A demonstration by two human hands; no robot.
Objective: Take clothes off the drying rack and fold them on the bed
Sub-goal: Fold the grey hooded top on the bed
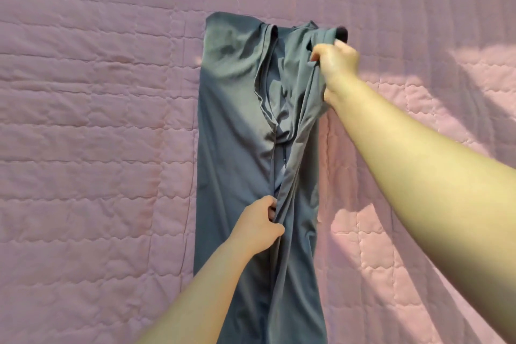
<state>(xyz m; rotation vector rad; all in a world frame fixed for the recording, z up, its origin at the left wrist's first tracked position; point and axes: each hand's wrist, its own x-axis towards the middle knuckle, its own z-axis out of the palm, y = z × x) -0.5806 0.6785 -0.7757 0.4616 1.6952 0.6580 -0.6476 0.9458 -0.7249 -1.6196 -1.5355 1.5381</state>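
Head view: a grey-blue garment [237,126] lies lengthwise in the middle of the pink quilted bed [83,120]. The left hand [258,225], fingers curled, pinches its central zip edge. The outstretched right hand [336,60] grips the garment's far right corner, lifting it.

No writing, label, brand mark or number can be read on the grey garment [231,126] (neither beside the fingers [271,211] of the left hand [258,227] nor by the right hand [336,60]) or on the pink quilt [83,120].
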